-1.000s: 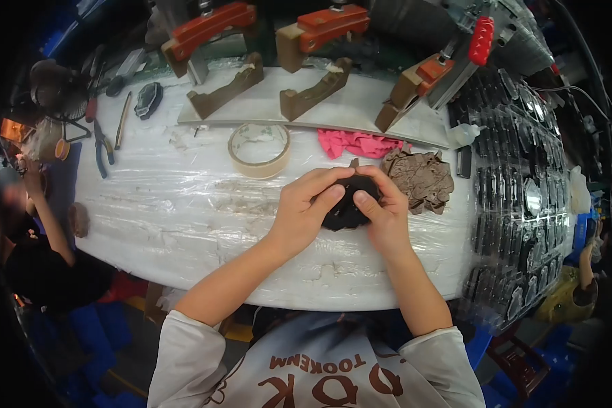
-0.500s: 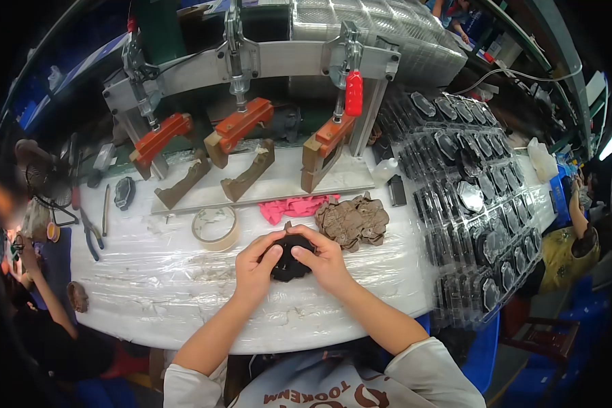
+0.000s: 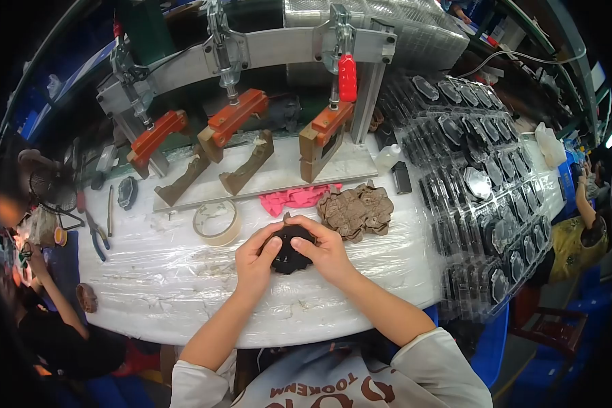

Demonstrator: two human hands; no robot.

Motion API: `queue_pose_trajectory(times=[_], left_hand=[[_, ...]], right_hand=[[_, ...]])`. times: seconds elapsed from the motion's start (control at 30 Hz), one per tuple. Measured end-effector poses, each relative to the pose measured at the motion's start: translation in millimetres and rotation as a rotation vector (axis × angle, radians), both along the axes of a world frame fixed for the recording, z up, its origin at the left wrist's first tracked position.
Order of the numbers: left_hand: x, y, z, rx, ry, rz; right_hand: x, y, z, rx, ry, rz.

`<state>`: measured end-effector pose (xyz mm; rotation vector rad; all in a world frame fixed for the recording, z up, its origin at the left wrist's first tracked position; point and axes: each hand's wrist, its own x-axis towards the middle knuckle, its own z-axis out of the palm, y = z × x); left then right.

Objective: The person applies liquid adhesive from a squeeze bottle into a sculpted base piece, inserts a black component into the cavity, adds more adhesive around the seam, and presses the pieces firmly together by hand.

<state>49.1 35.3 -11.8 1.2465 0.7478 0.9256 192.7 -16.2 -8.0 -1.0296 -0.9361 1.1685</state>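
A dark, roughly round part [image 3: 291,253] is held between both hands above the wrapped table. My left hand [image 3: 257,253] grips its left side, thumb on top. On its right side, my right hand [image 3: 323,250] is closed round it, thumb also on top. A small brown bit shows at the upper edge, between the fingertips. Just beyond my right hand lies a pile of brown pieces [image 3: 355,211]. A pink cloth [image 3: 299,198] and a roll of tape [image 3: 217,223] sit behind the hands.
A clamp fixture [image 3: 251,166] with orange jaws spans the back. Stacked clear trays [image 3: 483,197] of dark parts stand at right. Pliers [image 3: 97,234], a fan [image 3: 51,187] and a brown piece [image 3: 86,298] are at left. Other people sit at far left and far right.
The view has swung, showing more of the fixture and trays. Both hands still hold the dark part, with little visible change in their grip.
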Motion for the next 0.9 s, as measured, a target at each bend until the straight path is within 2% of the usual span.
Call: queue_pose_trajectory(times=[0.33, 0.4, 0.5, 0.9], left_hand=[[2.3, 0.4, -0.1, -0.021, -0.013, 0.012], [2.2, 3.3, -3.9, -0.021, -0.031, 0.048], [0.0, 2.3, -4.9, 0.029, 0.029, 0.032], [0.3, 4.3, -0.6, 0.010, -0.045, -0.006]], right_hand=[[0.6, 0.9, -1.2, -0.022, 0.051, 0.001], [-1.3, 1.8, -2.2, 0.012, -0.008, -0.031], [-2.2, 1.3, -3.7, -0.025, 0.013, -0.031], [-1.8, 3.7, -7.8, -0.039, 0.053, -0.038]])
